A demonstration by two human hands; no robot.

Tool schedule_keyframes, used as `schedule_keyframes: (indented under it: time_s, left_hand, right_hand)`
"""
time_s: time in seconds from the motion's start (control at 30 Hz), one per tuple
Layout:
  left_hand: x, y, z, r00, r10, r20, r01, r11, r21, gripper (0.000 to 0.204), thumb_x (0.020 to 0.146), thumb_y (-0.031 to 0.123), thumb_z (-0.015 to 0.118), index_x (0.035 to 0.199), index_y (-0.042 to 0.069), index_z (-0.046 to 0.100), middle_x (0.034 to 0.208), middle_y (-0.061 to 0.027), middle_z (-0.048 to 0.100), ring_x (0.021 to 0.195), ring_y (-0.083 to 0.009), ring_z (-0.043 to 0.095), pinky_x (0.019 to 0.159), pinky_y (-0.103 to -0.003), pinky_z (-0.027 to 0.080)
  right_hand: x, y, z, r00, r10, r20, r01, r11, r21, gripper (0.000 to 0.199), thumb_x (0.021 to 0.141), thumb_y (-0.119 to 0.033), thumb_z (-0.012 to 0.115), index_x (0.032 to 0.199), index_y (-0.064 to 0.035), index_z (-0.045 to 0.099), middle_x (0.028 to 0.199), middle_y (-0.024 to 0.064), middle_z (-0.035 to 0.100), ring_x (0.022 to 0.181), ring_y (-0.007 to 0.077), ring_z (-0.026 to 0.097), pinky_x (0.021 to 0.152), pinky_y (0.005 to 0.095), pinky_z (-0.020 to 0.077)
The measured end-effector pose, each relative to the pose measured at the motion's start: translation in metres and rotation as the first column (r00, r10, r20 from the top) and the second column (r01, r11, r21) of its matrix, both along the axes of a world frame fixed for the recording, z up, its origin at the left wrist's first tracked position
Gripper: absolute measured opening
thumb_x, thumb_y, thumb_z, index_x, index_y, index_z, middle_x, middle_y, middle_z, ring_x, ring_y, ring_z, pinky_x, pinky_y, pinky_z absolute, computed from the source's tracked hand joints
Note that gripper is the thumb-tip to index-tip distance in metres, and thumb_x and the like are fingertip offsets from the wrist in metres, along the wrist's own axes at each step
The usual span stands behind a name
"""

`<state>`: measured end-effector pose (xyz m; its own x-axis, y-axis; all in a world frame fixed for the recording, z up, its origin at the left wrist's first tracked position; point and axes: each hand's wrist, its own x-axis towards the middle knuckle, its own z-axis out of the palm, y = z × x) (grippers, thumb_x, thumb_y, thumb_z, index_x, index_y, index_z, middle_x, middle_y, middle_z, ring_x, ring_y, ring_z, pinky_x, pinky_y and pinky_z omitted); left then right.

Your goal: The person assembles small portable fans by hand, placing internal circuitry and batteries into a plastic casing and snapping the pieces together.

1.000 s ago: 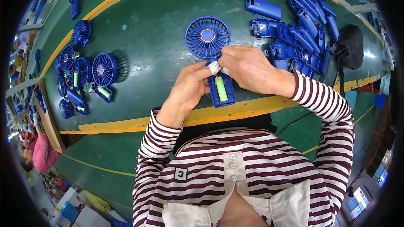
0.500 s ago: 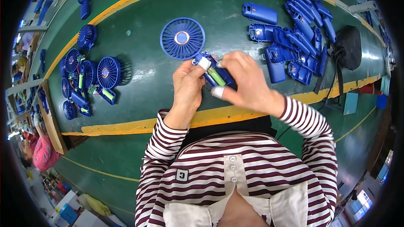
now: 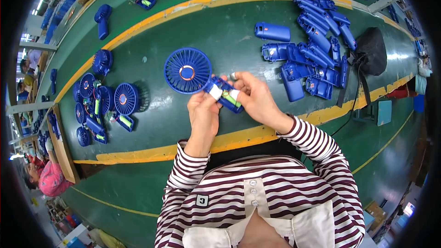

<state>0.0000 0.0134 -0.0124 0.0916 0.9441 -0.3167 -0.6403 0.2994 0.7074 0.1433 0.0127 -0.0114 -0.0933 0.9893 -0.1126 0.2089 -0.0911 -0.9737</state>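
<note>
Here the half-closed left hand holds a fan.

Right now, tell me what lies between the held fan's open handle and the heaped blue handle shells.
The right hand, then a strip of green tabletop, as the head view shows.

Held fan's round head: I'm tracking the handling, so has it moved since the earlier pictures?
Yes: the fan head has shifted left, nearer the fans lying at left.
</note>
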Motion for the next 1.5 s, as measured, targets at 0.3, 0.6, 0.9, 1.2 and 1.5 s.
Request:
schedule_keyframes:
  time_s: [0.3, 0.6, 0.9, 1.2, 1.5]
  left_hand:
    - [-0.001, 0.004, 0.000, 0.984, -0.122, -0.131, 0.116, 0.992, -0.051, 0.019, 0.082, 0.000, 0.055, 0.100, -0.003, 0.058, 0.090, -0.0073, 0.063, 0.077, -0.0139, 0.062, 0.067, -0.026, 0.052]
    - [-0.016, 0.041, 0.000, 0.937, -0.287, -0.201, 0.252, 0.951, -0.181, 0.017, 0.084, 0.003, 0.050, 0.097, -0.007, 0.054, 0.092, -0.0175, 0.062, 0.083, -0.0259, 0.063, 0.078, -0.037, 0.052]
    - [-0.009, 0.033, -0.005, 0.926, -0.357, -0.123, 0.331, 0.924, -0.192, 0.020, 0.082, 0.001, 0.052, 0.100, -0.006, 0.057, 0.095, -0.0164, 0.064, 0.087, -0.0259, 0.063, 0.076, -0.037, 0.053]
    - [-0.017, 0.040, 0.003, 0.918, -0.380, -0.115, 0.348, 0.910, -0.224, 0.023, 0.082, 0.000, 0.050, 0.104, -0.005, 0.056, 0.098, -0.0156, 0.063, 0.090, -0.0248, 0.063, 0.077, -0.037, 0.052]
    - [-0.019, 0.039, 0.003, 0.917, -0.380, -0.118, 0.347, 0.909, -0.229, 0.023, 0.082, 0.000, 0.050, 0.104, -0.004, 0.056, 0.097, -0.0147, 0.063, 0.088, -0.0227, 0.063, 0.076, -0.035, 0.053]
  right_hand:
    - [0.010, -0.002, 0.020, 0.781, 0.101, 0.617, -0.394, 0.845, 0.360, 0.046, 0.067, 0.002, 0.055, 0.111, 0.0043, 0.042, 0.069, 0.0156, 0.060, 0.058, 0.0336, 0.059, 0.050, 0.0419, 0.0451]
    - [0.024, 0.148, 0.063, 0.643, 0.012, 0.765, -0.449, 0.816, 0.364, 0.023, 0.079, -0.022, 0.056, 0.090, -0.0020, 0.057, 0.074, 0.0200, 0.062, 0.073, 0.0369, 0.061, 0.065, 0.0470, 0.0476]
    - [0.046, 0.349, 0.005, 0.190, -0.405, 0.894, -0.550, 0.711, 0.439, 0.045, 0.073, -0.010, 0.057, 0.117, -0.0013, 0.049, 0.110, 0.0149, 0.053, 0.107, 0.0303, 0.049, 0.087, 0.0452, 0.0401]
    - [0.019, 0.356, 0.019, 0.312, -0.156, 0.937, -0.441, 0.850, 0.288, 0.019, 0.067, -0.014, 0.055, 0.081, -0.0020, 0.060, 0.077, 0.0194, 0.062, 0.074, 0.0358, 0.060, 0.065, 0.0435, 0.0483]
    - [-0.060, 0.302, 0.003, 0.698, -0.047, 0.715, -0.491, 0.696, 0.525, 0.033, 0.072, -0.019, 0.061, 0.102, -0.0048, 0.058, 0.100, 0.0135, 0.051, 0.087, 0.0315, 0.055, 0.073, 0.0424, 0.0465]
